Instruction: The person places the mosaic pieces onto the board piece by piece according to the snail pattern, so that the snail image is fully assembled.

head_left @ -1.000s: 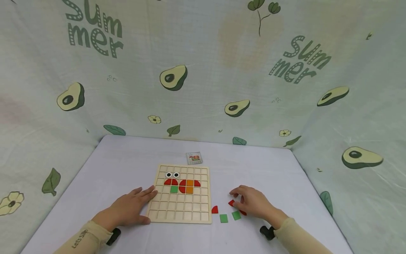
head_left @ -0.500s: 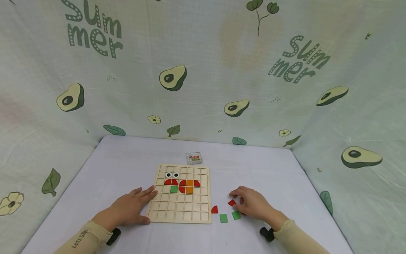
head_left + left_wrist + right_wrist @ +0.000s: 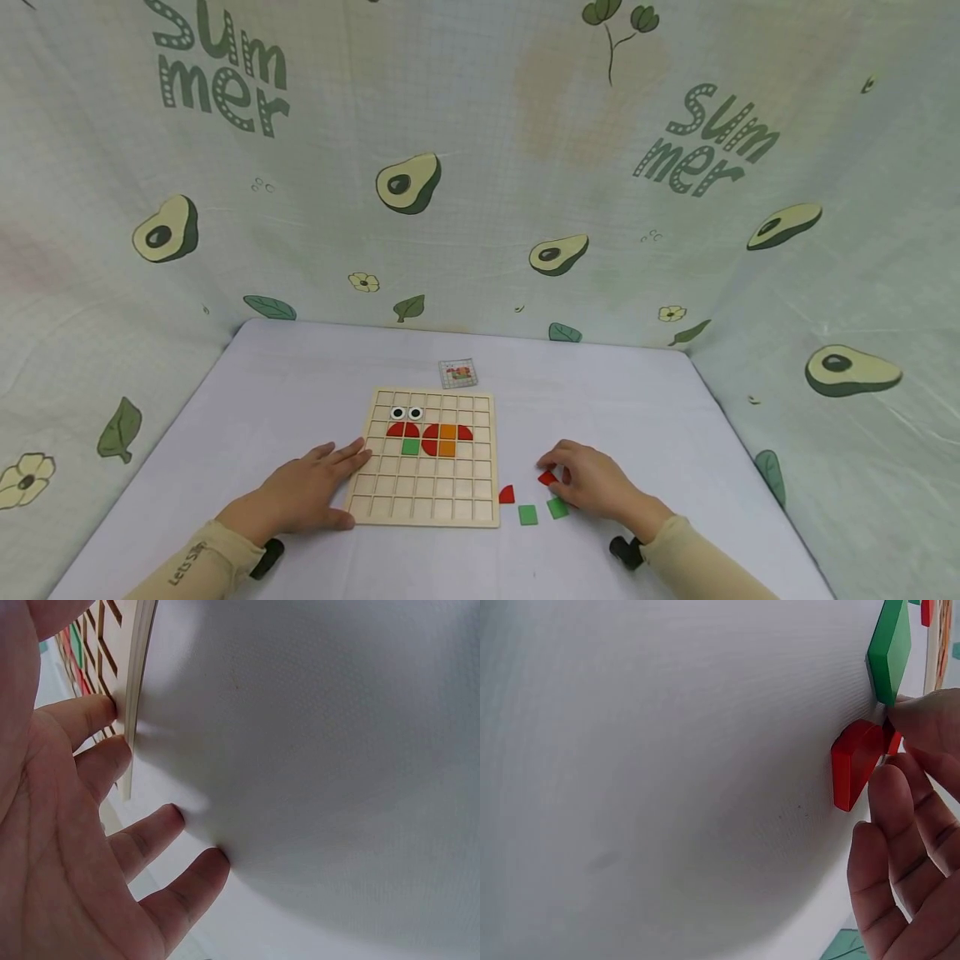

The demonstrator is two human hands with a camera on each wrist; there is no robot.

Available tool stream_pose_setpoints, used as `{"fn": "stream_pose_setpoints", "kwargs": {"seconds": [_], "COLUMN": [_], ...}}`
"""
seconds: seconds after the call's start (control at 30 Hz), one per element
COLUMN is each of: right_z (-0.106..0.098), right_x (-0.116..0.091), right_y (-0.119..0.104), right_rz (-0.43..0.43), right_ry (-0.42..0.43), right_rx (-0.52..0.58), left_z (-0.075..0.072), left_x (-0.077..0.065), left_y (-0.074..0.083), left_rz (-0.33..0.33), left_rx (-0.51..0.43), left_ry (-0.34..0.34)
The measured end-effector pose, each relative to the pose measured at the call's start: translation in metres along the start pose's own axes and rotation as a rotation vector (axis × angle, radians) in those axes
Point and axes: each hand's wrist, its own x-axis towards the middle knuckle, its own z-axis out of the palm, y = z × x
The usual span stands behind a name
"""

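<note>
My left hand (image 3: 303, 492) lies with fingers spread against the left edge of a wooden grid board (image 3: 427, 508). In the left wrist view, two fingertips touch the board's rim (image 3: 139, 682). On the board sit two eye tiles (image 3: 407, 413), red quarter-circle tiles (image 3: 402, 430), a green square (image 3: 410, 447) and orange squares (image 3: 447, 441). Right of the board, my right hand (image 3: 596, 482) pinches a red quarter-circle tile (image 3: 547, 478) between thumb and index finger. Another red tile (image 3: 855, 761) lies beneath this hand, hidden in the head view.
Between board and right hand lie a loose red quarter-circle tile (image 3: 507, 495) and two green square tiles (image 3: 528, 515). A small picture card (image 3: 458, 373) lies behind the board. A patterned cloth (image 3: 480, 275) hangs behind the white table (image 3: 600, 375).
My right hand has shifted slightly left, its thumb and index finger closing in on the red tile. The other red tile beneath it has gone out of the head view. My left hand stays put.
</note>
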Motion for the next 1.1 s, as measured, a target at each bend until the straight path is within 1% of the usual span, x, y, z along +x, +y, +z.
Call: {"fn": "stream_pose_setpoints", "kwargs": {"seconds": [0.3,0.5,0.63,0.87,1.0,1.1], "right_z": [-0.0017,-0.0005,0.0004,-0.0002,-0.0012,-0.0016], "right_x": [0.0011,0.0007,0.0000,0.0004,0.0029,0.0053], "right_y": [-0.0014,0.0001,0.0008,-0.0011,-0.0026,-0.0027], "right_rz": [-0.029,-0.074,-0.087,-0.073,-0.048,-0.015], "right_ry": [0.002,0.027,0.037,0.042,0.053,0.069], "right_rx": [-0.034,-0.081,-0.099,-0.118,-0.100,-0.074], "left_z": [0.0015,0.0007,0.0007,-0.0001,-0.0011,-0.0008], "left_x": [0.0009,0.0009,0.0007,-0.0009,-0.0013,-0.0011], "left_y": [-0.0020,-0.0020,-0.0016,-0.0006,0.0004,0.0002], "left_rz": [0.009,0.015,0.015,0.013,0.010,0.007], "left_rx": [-0.006,-0.010,-0.013,0.000,0.003,0.007], "left_ry": [0.001,-0.001,-0.002,0.000,-0.005,-0.006]}}
